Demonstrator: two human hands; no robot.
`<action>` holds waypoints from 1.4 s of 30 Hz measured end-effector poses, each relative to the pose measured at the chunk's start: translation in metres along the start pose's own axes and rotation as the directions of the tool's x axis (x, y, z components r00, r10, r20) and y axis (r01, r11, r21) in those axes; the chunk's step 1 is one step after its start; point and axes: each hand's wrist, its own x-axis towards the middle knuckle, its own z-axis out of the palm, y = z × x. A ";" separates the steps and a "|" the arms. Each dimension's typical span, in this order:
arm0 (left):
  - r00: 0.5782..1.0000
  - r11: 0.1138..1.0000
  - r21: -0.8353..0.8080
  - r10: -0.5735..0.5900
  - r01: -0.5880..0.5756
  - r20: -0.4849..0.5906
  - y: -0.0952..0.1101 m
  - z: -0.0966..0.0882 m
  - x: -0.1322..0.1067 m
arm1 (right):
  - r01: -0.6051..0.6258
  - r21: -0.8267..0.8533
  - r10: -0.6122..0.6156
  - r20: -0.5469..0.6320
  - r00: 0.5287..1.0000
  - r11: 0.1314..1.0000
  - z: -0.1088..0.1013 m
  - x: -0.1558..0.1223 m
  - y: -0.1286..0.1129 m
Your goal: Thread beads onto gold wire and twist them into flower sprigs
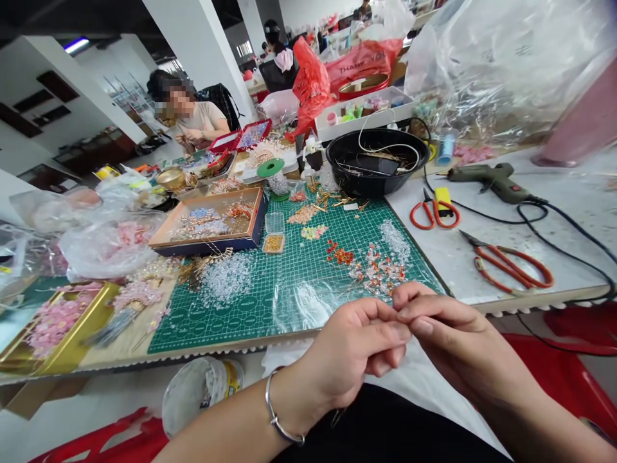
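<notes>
My left hand (pixel 351 347) and right hand (pixel 450 328) pinched together over the green cutting mat (pixel 250 308)

My fingertips (pixel 409 307) press tight, but whatever lies between them is too small to tell. Orange-and-clear beaded sprigs (pixel 378 270) lie at twelve o'clock, red-handled scissors (pixel 434 212) at one o'clock.

Workshop interior, seen looking forward and down. Upper left: dark ceiling (pixel 38 16) with a lit strip lamp (pixel 77 45). Left: white partition (pixel 91 96) set with dark recessed panels. Upper centre: two square white pillars (pixel 197 51) (pixel 253 29), with pale windows (pixel 244 48) in the far wall beyond. Right: white-topped workbench (pixel 573 193). Lower right and lower left: red plastic seats (pixel 569 379) (pixel 101 440). Lower left: pale floor (pixel 91 402).
</notes>
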 end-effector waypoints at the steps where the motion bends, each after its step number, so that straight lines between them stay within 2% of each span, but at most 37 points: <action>1: 1.000 1.000 -0.016 0.012 -0.012 -0.001 0.000 0.000 0.001 | 0.002 0.015 -0.002 0.000 1.000 1.000 0.001 0.001 -0.001; 6: 0.998 0.998 -0.035 0.053 -0.053 -0.014 -0.005 0.002 0.008 | 0.022 0.019 -0.021 -0.040 0.999 1.000 0.006 0.005 0.001; 8: 0.998 0.997 0.051 0.065 -0.065 -0.004 -0.004 0.002 0.009 | 0.020 0.005 -0.020 -0.070 0.997 1.000 0.007 0.007 0.001; 9: 0.995 0.981 0.165 0.101 -0.100 0.004 0.000 0.001 0.009 | 0.015 -0.001 -0.015 -0.082 0.996 1.000 0.007 0.008 0.000; 10: 0.986 0.929 0.334 0.167 -0.160 0.008 0.006 -0.002 0.010 | 0.008 -0.005 -0.008 -0.092 0.996 1.000 0.006 0.010 -0.003; 11: 0.965 0.814 0.534 0.261 -0.227 0.012 0.014 -0.007 0.012 | 0.003 -0.009 -0.004 -0.104 0.995 1.000 0.004 0.011 -0.008; 12: 0.927 0.616 0.740 0.375 -0.269 0.025 0.025 -0.014 0.015 | -0.005 -0.004 0.004 -0.121 0.993 1.000 0.002 0.012 -0.014; 13: 0.870 0.374 0.893 0.491 -0.250 0.038 0.036 -0.024 0.019 | -0.015 0.013 0.017 -0.141 0.990 1.000 0.000 0.013 -0.020; 14: 0.812 0.186 0.967 0.583 -0.172 0.032 0.048 -0.034 0.024 | -0.022 0.040 0.028 -0.164 0.986 0.999 -0.004 0.013 -0.028; 15: 0.788 0.065 0.995 0.616 -0.070 0.015 0.058 -0.045 0.031 | -0.043 0.078 0.056 -0.182 0.982 0.996 -0.007 0.012 -0.035; 16: 0.797 -0.013 1.000 0.604 0.010 0.000 0.066 -0.057 0.039 | -0.057 0.110 0.078 -0.192 0.978 0.992 -0.011 0.011 -0.041; 18: 0.818 -0.061 0.996 0.575 0.062 -0.016 0.074 -0.077 0.055 | -0.116 0.132 0.140 -0.187 0.972 0.984 -0.018 0.007 -0.048; 20: 0.840 -0.094 0.992 0.543 0.080 -0.017 0.071 -0.090 0.068 | -0.200 0.109 0.217 -0.183 0.959 0.974 -0.023 0.000 -0.047; 24: 0.850 -0.131 0.987 0.527 0.090 -0.008 0.053 -0.098 0.084 | -0.379 0.064 0.384 -0.205 0.900 0.923 -0.027 -0.012 -0.032; 28: 0.853 -0.087 0.994 0.523 0.060 -0.006 0.050 -0.100 0.088 | -0.452 -0.041 0.439 -0.181 0.880 0.891 -0.024 -0.014 -0.022; 31: 0.840 0.003 1.000 0.543 0.013 -0.013 0.059 -0.096 0.081 | -0.424 -0.157 0.403 -0.149 0.903 0.892 -0.018 -0.006 -0.021; 33: 0.824 0.078 0.997 0.566 -0.028 -0.021 0.065 -0.086 0.069 | -0.390 -0.241 0.365 -0.141 0.920 0.889 -0.013 -0.001 -0.023; 35: 0.834 0.233 0.967 0.551 -0.107 -0.040 0.066 -0.071 0.051 | -0.359 -0.293 0.330 -0.147 0.933 0.886 -0.007 0.002 -0.026; 36: 0.855 0.352 0.922 0.516 -0.160 -0.049 0.063 -0.062 0.040 | -0.335 -0.314 0.302 -0.149 0.942 0.888 -0.003 0.003 -0.029; 37: 0.894 0.595 0.772 0.440 -0.225 -0.079 0.059 -0.052 0.030 | -0.288 -0.354 0.251 -0.146 0.957 0.890 0.001 0.003 -0.031; 38: 0.933 0.788 0.568 0.348 -0.237 -0.093 0.054 -0.043 0.020 | -0.215 -0.408 0.176 -0.133 0.975 0.887 0.006 0.003 -0.034; 39: 0.964 0.901 0.383 0.252 -0.203 -0.084 0.048 -0.035 0.011 | -0.116 -0.473 0.075 -0.103 0.992 0.874 0.012 0.002 -0.038; 40: 0.983 0.963 0.221 0.174 -0.157 -0.061 0.042 -0.028 0.003 | 0.001 -0.539 -0.038 -0.058 0.998 0.842 0.018 0.001 -0.041; 42: 0.997 0.997 0.001 0.081 -0.081 -0.007 0.031 -0.019 -0.009 | 0.234 -0.634 -0.255 0.060 0.965 0.737 0.030 -0.001 -0.048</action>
